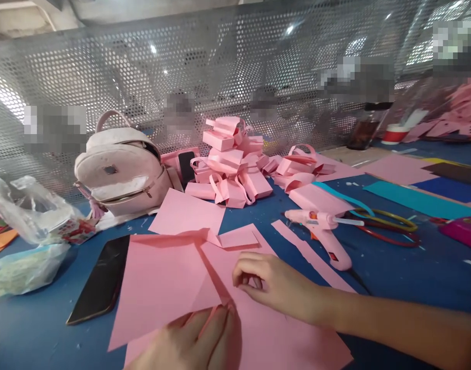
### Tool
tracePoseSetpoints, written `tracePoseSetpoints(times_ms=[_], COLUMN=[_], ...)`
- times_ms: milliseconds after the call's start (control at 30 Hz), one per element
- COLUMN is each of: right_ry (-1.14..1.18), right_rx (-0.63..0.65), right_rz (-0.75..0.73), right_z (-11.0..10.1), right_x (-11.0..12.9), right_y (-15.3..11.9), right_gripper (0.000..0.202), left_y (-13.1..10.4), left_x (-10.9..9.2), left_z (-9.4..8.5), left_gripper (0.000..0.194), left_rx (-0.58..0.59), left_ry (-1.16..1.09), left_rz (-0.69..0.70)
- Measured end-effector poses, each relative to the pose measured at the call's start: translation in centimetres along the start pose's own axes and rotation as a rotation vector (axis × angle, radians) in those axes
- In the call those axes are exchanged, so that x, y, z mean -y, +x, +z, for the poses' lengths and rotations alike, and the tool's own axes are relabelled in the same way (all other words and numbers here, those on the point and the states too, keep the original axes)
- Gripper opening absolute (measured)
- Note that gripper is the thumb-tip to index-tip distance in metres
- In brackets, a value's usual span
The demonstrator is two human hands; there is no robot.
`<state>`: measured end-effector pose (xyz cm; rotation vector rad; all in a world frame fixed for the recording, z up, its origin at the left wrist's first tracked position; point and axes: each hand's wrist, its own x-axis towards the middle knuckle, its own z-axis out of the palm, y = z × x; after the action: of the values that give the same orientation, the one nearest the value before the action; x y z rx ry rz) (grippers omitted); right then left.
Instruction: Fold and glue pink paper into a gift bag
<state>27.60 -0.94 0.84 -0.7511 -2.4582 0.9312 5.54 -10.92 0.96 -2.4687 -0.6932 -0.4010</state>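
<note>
My left hand (197, 339) is at the bottom centre, its fingers closed on the edge of a large pink paper sheet (162, 282). That sheet is lifted and bent along its right side, over another pink sheet (297, 339) lying flat on the table. Just right of the raised edge, my right hand (274, 282) hovers over or rests on the lower sheet. Its fingers are loosely curled, with a gap inside them and nothing visible in the grasp. A small folded pink paper flap (239, 238) lies beyond my hands.
Right of my hands lie a pink glue gun (322, 226) and a pink paper strip (312, 257). A black phone (100, 277) lies left. Behind are a backpack (123, 164), a heap of small pink paper bags (231, 164) and a metal mesh panel (220, 61). Plastic bags (31, 205) stand left.
</note>
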Motion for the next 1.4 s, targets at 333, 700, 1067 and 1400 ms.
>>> tracePoseSetpoints(times_ms=[333,700,1067,1400], right_ry=[0.081,-0.151,-0.466,-0.587], right_rx=[-0.035,-0.306,-0.202,0.228], right_rz=[0.007,-0.309,-0.400,-0.123], right_z=[-0.8,-5.1,-7.4,-8.3], right_x=[1.4,5.0,8.1,10.4], right_y=[0.0,1.2,5.5,11.5], right_gripper=[0.016,0.026,0.041,0.020], left_y=[0.5,-1.0,-3.0,-3.0], left_x=[2.2,7.6,8.5,9.1], left_z=[0.7,-2.1,-0.5,-0.1], left_gripper=[0.021,0.026,0.016,0.027], left_rx=[-0.143,-0.526,-0.555,-0.547], left_ry=[-0.199,-0.697,-1.187,-1.430], left_rz=[-0.107,-0.484,-0.793,-0.923])
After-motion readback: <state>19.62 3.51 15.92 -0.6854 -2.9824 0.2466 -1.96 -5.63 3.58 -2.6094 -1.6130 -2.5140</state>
